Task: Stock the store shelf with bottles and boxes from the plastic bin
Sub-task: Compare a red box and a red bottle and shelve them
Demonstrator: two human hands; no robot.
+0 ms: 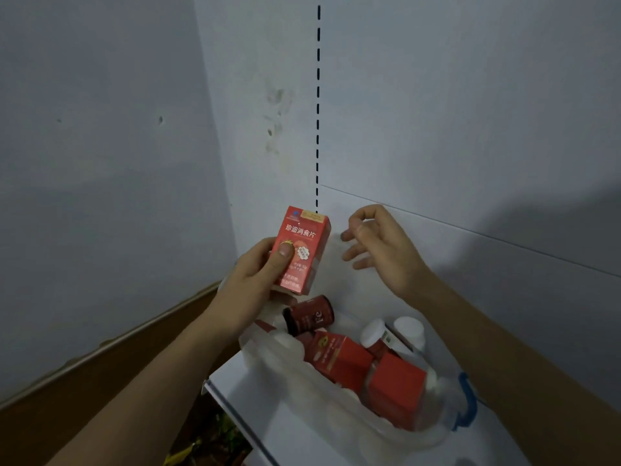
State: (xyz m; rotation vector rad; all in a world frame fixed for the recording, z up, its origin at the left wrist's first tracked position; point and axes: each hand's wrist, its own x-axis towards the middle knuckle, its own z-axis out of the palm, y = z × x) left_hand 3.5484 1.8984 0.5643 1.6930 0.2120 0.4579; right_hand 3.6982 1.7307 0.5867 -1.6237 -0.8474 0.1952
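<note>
Wood trim [111,344] runs along a dull grey wall at far left. Next, the left hand [258,274] grips a red cardboard box [299,250], rectangular and glossy, thumb pressed on its printed front, held upright just above the bin. Below sits the clear, soft-walled plastic bin [285,371] on a smooth white shelf [504,264], holding a dark red round bottle [311,316] lying on its side, more red boxes [339,359] and white-capped bottles [408,329]. Rightward, the right hand [379,247] hovers beside the box with fingers apart and loosely curled, holding nothing.
</note>
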